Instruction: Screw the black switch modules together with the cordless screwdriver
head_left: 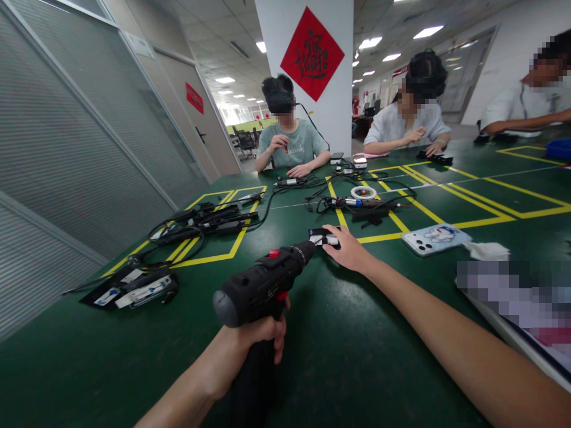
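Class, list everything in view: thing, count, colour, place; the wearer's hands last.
Drill: 1, black-red, centre
Small part: 1, black-white, before drill
Table: 1, green, foreground
Cabled tools: several, mostly black, left and centre
Ring: 1, white, centre table
Phone: 1, pale, table right
Tissue: 1, white, beside phone
Pixelated item: 1, mostly whitish, right edge
Blue object: 1, blue, far right
People: at least 3, green or white tops, across
Pillar: 1, white, background
Poster: 1, red, on pillar
Door: 1, grey, left background
Smaller sign: 1, red, on door
Partition: 1, grey, left
Ceiling lights: several, white, overhead
Left hand: 1, bare, on drill
Right hand: 1, bare, on small part
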### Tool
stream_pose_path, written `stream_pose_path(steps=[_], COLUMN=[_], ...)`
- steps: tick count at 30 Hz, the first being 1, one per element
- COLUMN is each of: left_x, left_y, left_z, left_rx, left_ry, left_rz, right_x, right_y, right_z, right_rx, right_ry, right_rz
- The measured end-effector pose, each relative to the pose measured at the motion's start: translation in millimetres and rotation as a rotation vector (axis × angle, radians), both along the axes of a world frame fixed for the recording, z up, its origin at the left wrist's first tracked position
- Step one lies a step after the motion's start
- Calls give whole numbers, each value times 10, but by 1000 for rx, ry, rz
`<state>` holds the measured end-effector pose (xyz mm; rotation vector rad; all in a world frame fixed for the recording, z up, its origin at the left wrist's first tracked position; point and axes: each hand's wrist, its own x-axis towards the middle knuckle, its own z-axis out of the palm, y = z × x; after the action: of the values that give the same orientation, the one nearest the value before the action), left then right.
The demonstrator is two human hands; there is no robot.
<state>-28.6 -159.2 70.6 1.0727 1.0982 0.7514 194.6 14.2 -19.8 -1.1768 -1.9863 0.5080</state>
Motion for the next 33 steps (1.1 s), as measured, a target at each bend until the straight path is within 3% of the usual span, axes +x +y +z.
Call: stream_pose_path(steps=[33], left_x=[-14], left_y=[6], left_z=[-6], left_rx=[-5], left_ry=[2], left_rz=[-16], right_x=[5], right_y=[-6], right_z=[7], right_rx=[-1], right_ry=[-1], right_rz=[-1])
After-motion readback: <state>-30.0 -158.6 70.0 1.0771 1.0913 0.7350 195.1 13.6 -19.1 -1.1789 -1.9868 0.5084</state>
